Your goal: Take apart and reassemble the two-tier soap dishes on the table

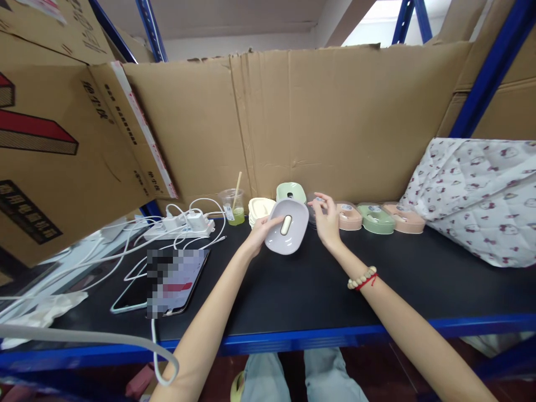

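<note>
My left hand (258,234) grips the left edge of a shallow lilac plastic dish (296,239), tilted above the black tabletop. A cream, pill-shaped piece (286,225) shows at the dish's middle. To the right of the dish, my right hand (328,220) is raised with its fingers loosely bent and apart. Close behind its fingertips are clear plastic pieces, partly hidden by the hand. Behind the dish stand a stack of cream plastic pieces (262,207) and green plastic pieces (291,191), the latter partly covered by the dish.
Pink box (349,218), green box (377,220) and another pink box (404,219) line the back right. A drink cup (237,215), power strip (180,229), cables and two phones (188,279) lie leftward. Cardboard (335,123) walls the back; a patterned cloth (489,195) hangs right.
</note>
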A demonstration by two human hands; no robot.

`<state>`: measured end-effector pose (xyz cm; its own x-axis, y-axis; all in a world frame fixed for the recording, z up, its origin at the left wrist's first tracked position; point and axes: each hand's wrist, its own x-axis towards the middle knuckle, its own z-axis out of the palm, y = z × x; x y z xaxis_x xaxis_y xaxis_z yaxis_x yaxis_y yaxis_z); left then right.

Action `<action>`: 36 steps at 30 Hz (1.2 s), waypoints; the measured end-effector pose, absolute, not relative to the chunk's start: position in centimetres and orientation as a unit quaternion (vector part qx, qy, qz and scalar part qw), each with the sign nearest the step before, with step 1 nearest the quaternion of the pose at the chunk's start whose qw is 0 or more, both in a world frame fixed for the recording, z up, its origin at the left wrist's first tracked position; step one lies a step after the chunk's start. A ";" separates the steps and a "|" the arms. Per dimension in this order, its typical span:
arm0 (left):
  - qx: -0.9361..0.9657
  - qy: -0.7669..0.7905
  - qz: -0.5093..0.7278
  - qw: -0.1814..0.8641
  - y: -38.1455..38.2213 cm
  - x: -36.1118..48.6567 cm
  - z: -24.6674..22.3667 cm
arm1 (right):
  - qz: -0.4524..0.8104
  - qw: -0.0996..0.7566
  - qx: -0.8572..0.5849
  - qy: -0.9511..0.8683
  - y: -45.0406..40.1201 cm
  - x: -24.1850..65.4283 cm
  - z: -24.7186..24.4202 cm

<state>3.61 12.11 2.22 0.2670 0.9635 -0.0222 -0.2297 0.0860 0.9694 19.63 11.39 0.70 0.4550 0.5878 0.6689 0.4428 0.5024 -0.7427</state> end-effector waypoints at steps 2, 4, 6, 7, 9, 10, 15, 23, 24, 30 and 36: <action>0.445 0.379 0.497 0.641 12.1 3.7 2.4 | -0.046 0.665 -0.533 -0.521 11.9 21.0 0.6; 0.393 0.369 0.528 0.656 12.1 3.7 2.7 | -0.127 0.603 -0.576 -0.537 12.5 22.3 0.2; 0.349 0.355 0.560 0.662 12.0 3.6 3.1 | -0.161 0.538 -0.617 -0.551 13.0 23.5 -0.5; 0.334 0.349 0.572 0.663 12.0 3.5 3.3 | -0.162 0.511 -0.636 -0.555 13.2 23.9 -0.9; 0.314 0.336 0.585 0.669 11.9 3.3 3.6 | -0.145 0.472 -0.662 -0.564 13.5 24.5 -1.6; 0.305 0.328 0.584 0.676 11.8 3.2 3.8 | -0.131 0.458 -0.670 -0.569 13.5 24.7 -1.8; 0.274 0.282 0.561 0.728 11.6 2.9 4.2 | -0.080 0.416 -0.703 -0.571 13.3 24.7 -1.9; 0.297 0.315 0.538 0.723 11.6 3.0 4.0 | -0.070 0.451 -0.684 -0.569 13.8 25.1 -2.2; 0.301 0.329 0.536 0.717 11.6 3.0 4.0 | -0.072 0.457 -0.681 -0.568 13.9 25.2 -2.3; 0.320 0.317 0.544 0.708 11.6 3.2 3.8 | -0.104 0.504 -0.648 -0.561 14.3 25.8 -2.4; 0.330 0.272 0.548 0.719 11.7 3.1 3.8 | -0.138 0.508 -0.626 -0.575 14.1 25.8 -2.3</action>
